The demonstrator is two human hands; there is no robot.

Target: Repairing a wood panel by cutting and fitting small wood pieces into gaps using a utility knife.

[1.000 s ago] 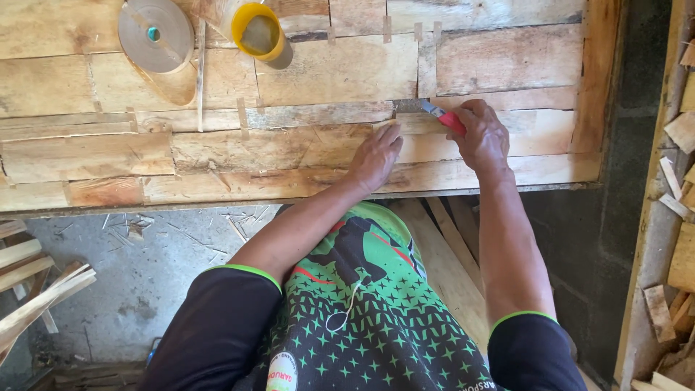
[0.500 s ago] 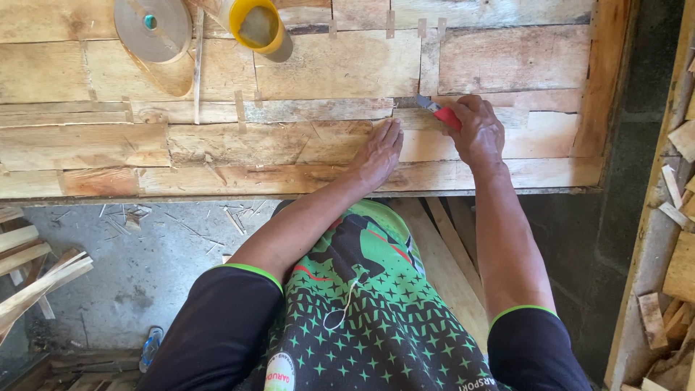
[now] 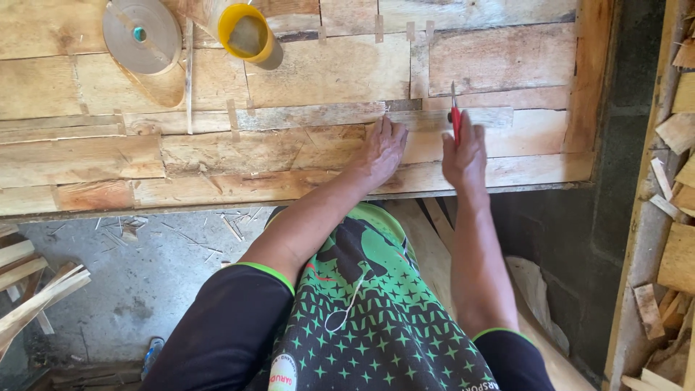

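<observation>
My left hand (image 3: 381, 150) lies flat on thin wood veneer sheets (image 3: 289, 145) laid over a wooden worktable (image 3: 583, 87), fingers spread and pressing down. My right hand (image 3: 465, 155) grips a red-handled utility knife (image 3: 455, 116), blade pointing away from me, tip resting on a narrow veneer strip (image 3: 463, 116) just right of my left hand. The veneer pieces are joined by short strips of tape.
A roll of brown tape (image 3: 141, 35) and a yellow-rimmed cup (image 3: 247, 32) sit at the table's far left. Wood scraps (image 3: 29, 289) lie on the concrete floor at left. More offcuts (image 3: 670, 239) are stacked at right.
My right hand has turned the knife from lying sideways to pointing straight away from me. My left hand stays flat on the veneer.
</observation>
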